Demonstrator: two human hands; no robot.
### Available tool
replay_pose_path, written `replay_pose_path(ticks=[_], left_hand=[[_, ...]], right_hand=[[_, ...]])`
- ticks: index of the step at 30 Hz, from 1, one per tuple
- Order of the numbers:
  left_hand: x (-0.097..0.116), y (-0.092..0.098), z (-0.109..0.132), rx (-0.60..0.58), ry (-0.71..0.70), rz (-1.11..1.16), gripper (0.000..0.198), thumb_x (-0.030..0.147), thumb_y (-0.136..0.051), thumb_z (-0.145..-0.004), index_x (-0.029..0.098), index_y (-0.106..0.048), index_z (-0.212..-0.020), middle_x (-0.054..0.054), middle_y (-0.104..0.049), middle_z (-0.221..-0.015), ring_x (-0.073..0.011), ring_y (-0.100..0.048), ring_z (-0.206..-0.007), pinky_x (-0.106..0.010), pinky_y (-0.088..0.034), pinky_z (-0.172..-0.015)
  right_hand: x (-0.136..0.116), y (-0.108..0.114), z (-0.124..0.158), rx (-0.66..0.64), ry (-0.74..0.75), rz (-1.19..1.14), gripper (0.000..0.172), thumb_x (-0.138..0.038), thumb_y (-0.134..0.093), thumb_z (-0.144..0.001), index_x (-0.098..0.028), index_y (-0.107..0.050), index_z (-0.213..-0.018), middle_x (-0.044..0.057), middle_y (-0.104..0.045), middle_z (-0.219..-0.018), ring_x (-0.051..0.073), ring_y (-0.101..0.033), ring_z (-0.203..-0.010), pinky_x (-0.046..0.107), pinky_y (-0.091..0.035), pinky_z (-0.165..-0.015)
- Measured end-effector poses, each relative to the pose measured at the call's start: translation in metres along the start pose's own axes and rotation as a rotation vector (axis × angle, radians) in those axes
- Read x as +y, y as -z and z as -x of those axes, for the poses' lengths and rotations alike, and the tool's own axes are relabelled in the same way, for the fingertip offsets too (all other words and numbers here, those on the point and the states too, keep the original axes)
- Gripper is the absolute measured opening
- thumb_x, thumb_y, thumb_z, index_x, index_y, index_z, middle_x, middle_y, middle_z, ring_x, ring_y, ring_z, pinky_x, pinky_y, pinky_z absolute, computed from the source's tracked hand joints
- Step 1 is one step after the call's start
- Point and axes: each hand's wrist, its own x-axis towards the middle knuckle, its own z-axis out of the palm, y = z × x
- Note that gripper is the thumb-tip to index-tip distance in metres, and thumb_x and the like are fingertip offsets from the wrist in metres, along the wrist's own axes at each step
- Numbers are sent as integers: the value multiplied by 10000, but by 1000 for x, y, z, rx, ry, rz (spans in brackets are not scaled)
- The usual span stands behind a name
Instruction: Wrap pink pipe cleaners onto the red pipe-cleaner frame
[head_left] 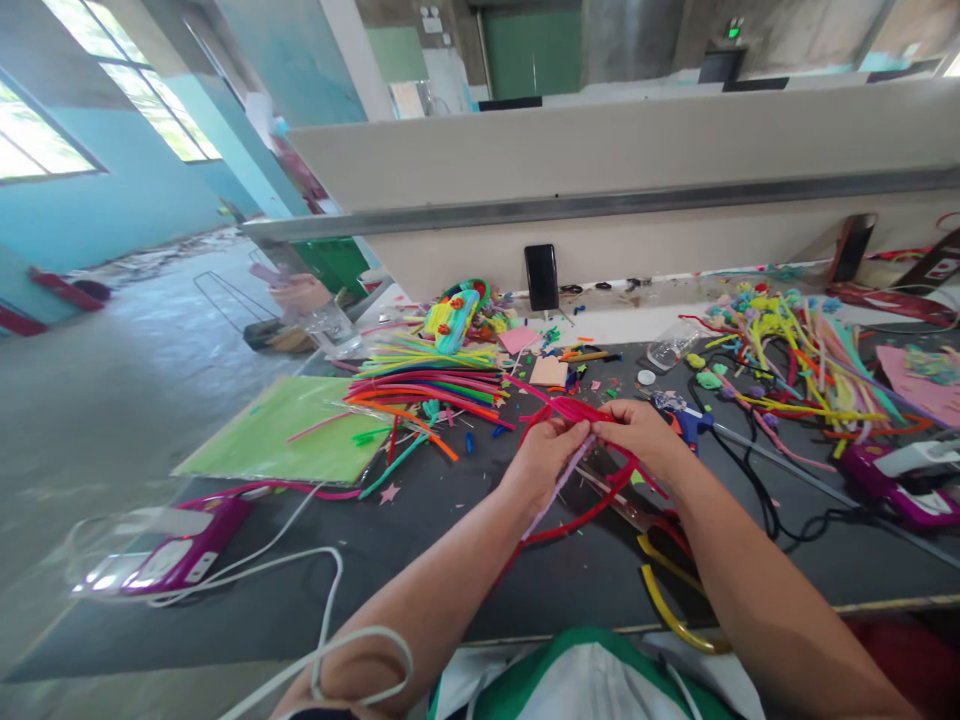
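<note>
Nearest, a white cable [340, 575] loops across the left forearm [442, 560], and scissors [660, 608] with yellow handles lie partly hidden beneath the right forearm [739, 560]. Just beyond, above the middle of the dark surface [427, 580], the left hand [551, 442] and right hand [637, 430] meet, thumbs and fingers pinching a gathered bunch of red fuzzy stems [576, 408]. Loose red ends hang down on both sides, and a lilac strand [559, 487] slants below the left hand's fingertips.

A blue glue gun [696, 425] lies close beside the right hand, its black cord in the way there. Purple power strips with white plugs sit at either side, one at left [191, 545], one at right [900, 487]. On the left, too, green sheets [277, 435] in clear plastic reach under a bundle of multicoloured stems [427, 385].

Farther back are a peach note pad [549, 371], a white cap [646, 377], a clear plastic container [673, 343], a tangled pile of stems [814, 365] and a bright woven piece [454, 318] with orange flowers. A black phone [541, 277] leans against the pale partition [637, 150]. The dark bottle [937, 268] at far right seems to carry a label, its print too small to read. Beyond the partition, a green sign [734, 28] glows on the wall.
</note>
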Motion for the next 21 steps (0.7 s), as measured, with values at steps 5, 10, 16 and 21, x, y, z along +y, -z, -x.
replay_pose_path(ticks=[5,10,16,21], left_hand=[[58,34,18,-275,-8,-620,304,404,-678,-750,134,-722,-883,-60,-706,-791,-149,-638,-703,-250,-502,-669],[86,59,19,389,-792,-885,384,342,-620,-812,190,-641,-1165,-92,-623,-1109,-159,-621,-857,-296,-502,-778],[61,53,10,292,-1080,-1447,235,242,-521,-883,197,-683,-1047,-85,-639,-1012,-194,-582,-976,-345,-446,-895],[57,55,11,254,-868,-1548,185,225,-490,-887,170,-667,-887,-68,-667,-870,-191,-597,-866,-315,-438,-808]], right_hand=[[2,4,-1,14,-15,-77,200,-335,-695,-694,-152,-624,-733,-29,-593,-584,89,-499,-522,221,-346,-527],[-3,3,1,17,-36,-79,195,-321,-705,-677,-147,-626,-717,-26,-597,-571,85,-502,-521,220,-353,-533],[-2,2,0,38,-31,-72,182,-314,-704,-675,-153,-629,-714,-24,-602,-567,93,-508,-528,230,-380,-556],[2,8,-1,52,11,-37,181,-332,-689,-705,-158,-646,-735,-25,-598,-562,94,-503,-521,231,-362,-550]])
